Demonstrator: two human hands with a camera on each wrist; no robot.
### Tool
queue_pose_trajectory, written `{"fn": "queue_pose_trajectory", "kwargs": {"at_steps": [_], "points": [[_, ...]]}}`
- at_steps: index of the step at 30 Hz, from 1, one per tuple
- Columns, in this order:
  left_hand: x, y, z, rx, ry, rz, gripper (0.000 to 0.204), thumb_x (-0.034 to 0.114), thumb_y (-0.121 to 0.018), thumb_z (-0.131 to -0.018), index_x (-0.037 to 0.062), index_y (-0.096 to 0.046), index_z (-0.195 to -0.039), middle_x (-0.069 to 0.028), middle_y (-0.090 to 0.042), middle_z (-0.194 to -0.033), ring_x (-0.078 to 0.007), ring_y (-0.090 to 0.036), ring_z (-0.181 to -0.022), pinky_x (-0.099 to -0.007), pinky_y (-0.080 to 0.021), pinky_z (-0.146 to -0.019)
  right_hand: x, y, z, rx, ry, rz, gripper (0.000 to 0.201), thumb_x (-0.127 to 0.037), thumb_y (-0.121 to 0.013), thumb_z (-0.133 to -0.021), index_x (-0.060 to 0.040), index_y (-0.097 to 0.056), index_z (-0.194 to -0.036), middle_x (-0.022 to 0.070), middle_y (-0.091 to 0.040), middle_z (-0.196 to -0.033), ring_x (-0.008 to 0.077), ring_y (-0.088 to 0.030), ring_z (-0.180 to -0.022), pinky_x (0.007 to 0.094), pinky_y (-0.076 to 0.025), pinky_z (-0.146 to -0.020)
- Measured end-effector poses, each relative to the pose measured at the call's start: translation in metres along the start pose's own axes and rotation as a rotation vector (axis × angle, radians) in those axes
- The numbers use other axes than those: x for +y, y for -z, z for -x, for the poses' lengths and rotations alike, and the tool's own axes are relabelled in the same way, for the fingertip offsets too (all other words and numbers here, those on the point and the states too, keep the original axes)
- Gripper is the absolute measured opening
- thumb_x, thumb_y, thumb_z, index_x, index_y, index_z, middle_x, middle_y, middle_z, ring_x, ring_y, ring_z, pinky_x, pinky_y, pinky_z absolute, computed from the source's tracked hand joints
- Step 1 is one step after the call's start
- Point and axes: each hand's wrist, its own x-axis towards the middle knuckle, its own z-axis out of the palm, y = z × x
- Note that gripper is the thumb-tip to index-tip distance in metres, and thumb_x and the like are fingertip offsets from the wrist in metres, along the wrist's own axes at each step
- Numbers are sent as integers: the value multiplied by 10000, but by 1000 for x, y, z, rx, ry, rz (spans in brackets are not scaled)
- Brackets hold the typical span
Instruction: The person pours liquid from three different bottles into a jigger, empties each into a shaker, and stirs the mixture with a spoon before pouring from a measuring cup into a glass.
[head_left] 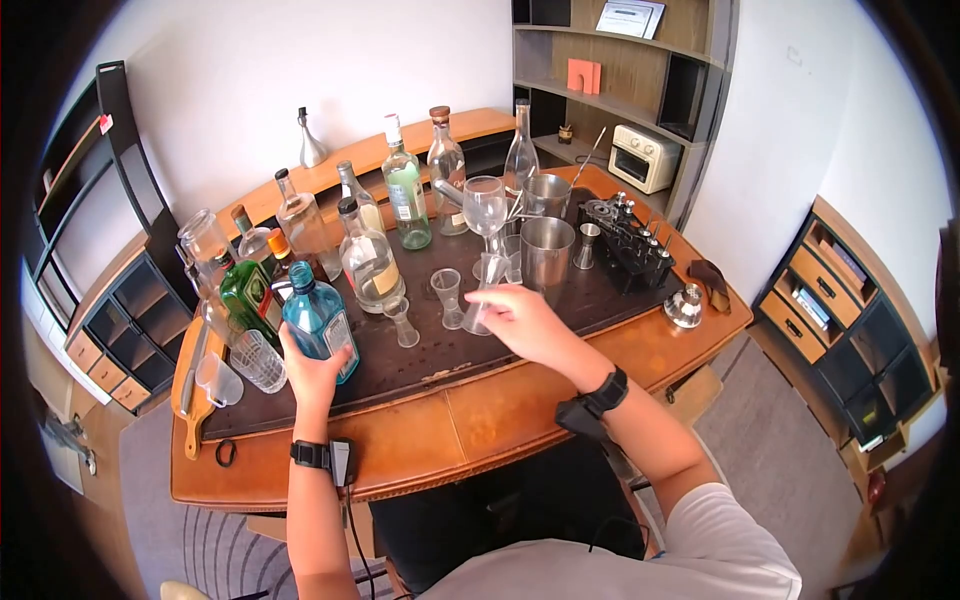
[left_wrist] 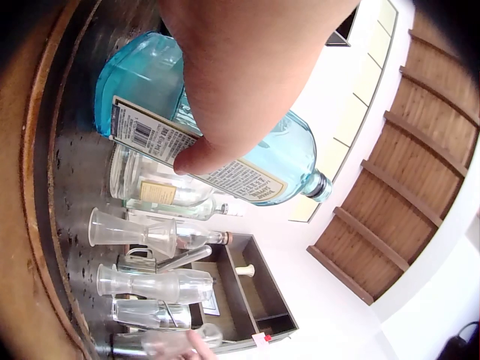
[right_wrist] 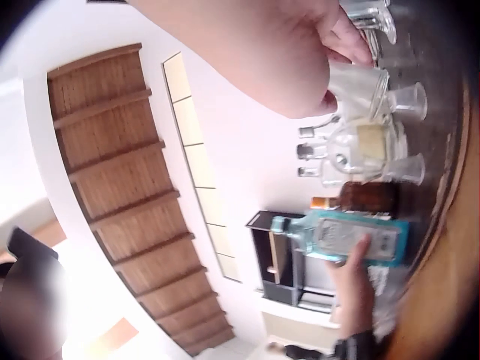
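My left hand grips a blue glass bottle that stands upright and uncapped on the dark mat. The thumb lies over its printed label. In my right hand is a clear glass, pinched between thumb and fingers; it looks blurred in the head view. Two clear hourglass-shaped jiggers, a nearer one and a taller one, stand on the mat between the hands. Right behind the right hand are a stemmed glass and a metal shaker tin.
Several liquor bottles, such as a green one and a clear one, line the back and left. A cut-glass tumbler and a wooden board lie at left. A black rack and a metal strainer-like piece are at right.
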Motion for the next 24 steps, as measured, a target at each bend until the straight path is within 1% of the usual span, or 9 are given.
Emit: {"fn": "queue_pose_trajectory", "kwargs": {"at_steps": [1,2,5,8,11,14,17,20,24], "points": [[-2,0,0,3,-6,1,1070,149,-939,-632,-32,-352,-1508,-211,-557,-1383,-337,-565,-1279,-409,-440,-1096,5,-5,2,10,9,193,369,-140,-670,-977,-35,-663,-1331,176,-685,-1162,321,-698,-1068,403,-562,-904],[-2,0,0,0,1,-2,1073,153,-940,-633,-33,-351,-1509,-213,-555,-1387,-338,-564,-1280,-409,-440,-1096,17,-11,3,34,53,296,438,-163,-686,-955,-36,-629,-1370,226,-616,-1230,410,-663,-1108,455,-556,-937],[-4,0,-1,-4,13,-5,1079,164,-944,-635,-36,-349,-1512,-217,-549,-1396,-341,-563,-1282,-411,-441,-1096,36,-24,-5,25,-70,483,514,-189,-679,-958,-58,-564,-1442,290,-501,-1404,447,-627,-1193,477,-538,-997],[-9,-1,-1,0,12,0,1078,168,-945,-639,-36,-348,-1513,-215,-549,-1397,-339,-566,-1277,-411,-443,-1095,44,-28,-16,-10,-39,548,572,-204,-667,-965,-78,-502,-1498,349,-389,-1497,486,-568,-1274,489,-521,-1042],[-5,0,-1,5,24,11,1074,157,-944,-639,-28,-346,-1512,-205,-554,-1386,-325,-570,-1264,-408,-448,-1088,47,-31,-19,-89,-108,632,571,-206,-666,-967,-72,-503,-1497,362,-370,-1522,487,-533,-1320,488,-514,-1059],[1,1,0,-3,31,29,1069,145,-943,-636,-21,-347,-1507,-194,-559,-1373,-311,-573,-1251,-403,-456,-1078,50,-27,-19,-111,-68,596,564,-188,-662,-970,-70,-505,-1500,355,-346,-1550,490,-502,-1352,488,-503,-1075],[0,0,0,-9,29,56,1059,135,-941,-633,-18,-352,-1499,-188,-561,-1366,-305,-575,-1243,-401,-461,-1072,40,-17,-3,-38,45,557,483,-168,-668,-959,-60,-569,-1420,313,-469,-1441,483,-551,-1281,499,-514,-1040],[-2,-1,0,-7,31,62,1056,136,-943,-629,-20,-355,-1492,-194,-561,-1363,-311,-575,-1241,-405,-461,-1073,23,-5,22,12,60,651,336,-136,-696,-910,-37,-653,-1227,236,-589,-1203,440,-609,-1125,505,-537,-950],[-1,0,-1,-4,42,3,1093,193,-960,-613,-61,-346,-1481,-233,-562,-1354,-336,-566,-1262,-409,-451,-1090,29,1,43,2,21,926,245,-96,-718,-853,-46,-682,-1090,182,-600,-1039,399,-605,-1014,484,-539,-858]]}}
